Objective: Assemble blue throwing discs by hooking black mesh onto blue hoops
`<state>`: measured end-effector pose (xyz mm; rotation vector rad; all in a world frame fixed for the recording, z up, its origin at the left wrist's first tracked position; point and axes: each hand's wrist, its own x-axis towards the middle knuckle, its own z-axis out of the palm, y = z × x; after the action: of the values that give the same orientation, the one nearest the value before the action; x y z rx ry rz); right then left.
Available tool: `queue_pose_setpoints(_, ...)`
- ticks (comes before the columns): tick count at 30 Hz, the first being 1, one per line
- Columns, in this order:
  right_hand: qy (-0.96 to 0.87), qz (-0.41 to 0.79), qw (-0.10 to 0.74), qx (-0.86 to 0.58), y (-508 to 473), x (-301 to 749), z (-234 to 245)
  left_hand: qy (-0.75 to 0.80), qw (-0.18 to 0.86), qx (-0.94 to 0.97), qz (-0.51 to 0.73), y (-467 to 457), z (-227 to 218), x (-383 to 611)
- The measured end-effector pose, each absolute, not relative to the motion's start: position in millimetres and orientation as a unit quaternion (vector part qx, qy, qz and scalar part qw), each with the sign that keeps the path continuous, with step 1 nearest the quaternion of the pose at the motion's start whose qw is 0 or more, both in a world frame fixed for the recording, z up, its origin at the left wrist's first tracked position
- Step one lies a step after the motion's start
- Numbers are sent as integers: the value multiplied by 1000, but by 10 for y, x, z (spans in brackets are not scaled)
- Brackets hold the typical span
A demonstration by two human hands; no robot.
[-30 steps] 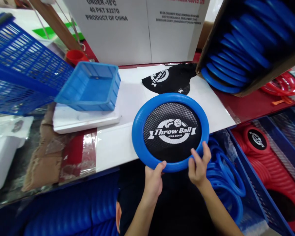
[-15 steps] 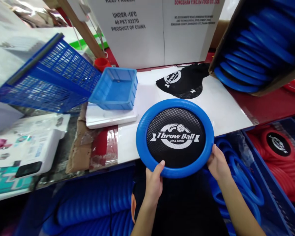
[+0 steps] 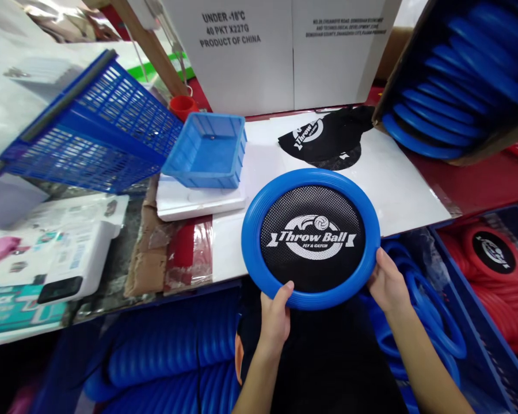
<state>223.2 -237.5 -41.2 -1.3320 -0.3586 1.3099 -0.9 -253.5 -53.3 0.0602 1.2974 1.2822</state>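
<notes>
Blue-rimmed disc (image 3: 311,239) faces the wearer — lettering (image 3: 313,236) running crosswise.

Reads "Throw Ball FLY & CATCH" on near blue-rimmed disc (image 3: 311,238), "UNDER -18°C 40 PKT X227G PRODUCT OF CHINA" on far carton (image 3: 276,66)

Flat white sheet (image 3: 403,184): passable right of blue-rimmed mesh disc (image 3: 313,236)
Sheet's left: light-blue plastic tray (image 3: 211,179) blocks
Sheet's right: brown cardboard carton (image 3: 492,144) blocks
</notes>
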Motion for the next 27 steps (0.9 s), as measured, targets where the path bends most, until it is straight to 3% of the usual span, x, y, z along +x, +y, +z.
queue_pose_setpoints(4, -233, 455, 573, -640, -2373, 2259, -426, 555, 611, 51, 561, -2539, -599, -2)
queue_pose_setpoints(8, -470, 63, 517, -712, -2352, 2197, -222, 550, 603, 64, 575, -2547, -665, 22)
queue_pose_setpoints(10, -597, -28, 445, -667, -2297, 2044, -43, 547, 599, 69, 581, -2551, -683, 38)
queue_pose_setpoints(14, -752, 80, 379, -533, -2062, 1538, 228, 531, 602, 91, 589, -2553, -710, 73)
queue_pose_setpoints(18, -758, 193, 365, -505, -1760, 1144, 262, 502, 615, 127, 596, -2551, -785, 93)
queue_pose_setpoints(27, -490, 599, 422, -472, -1547, 1028, 370, 502, 620, 146, 585, -2579, -895, 54)
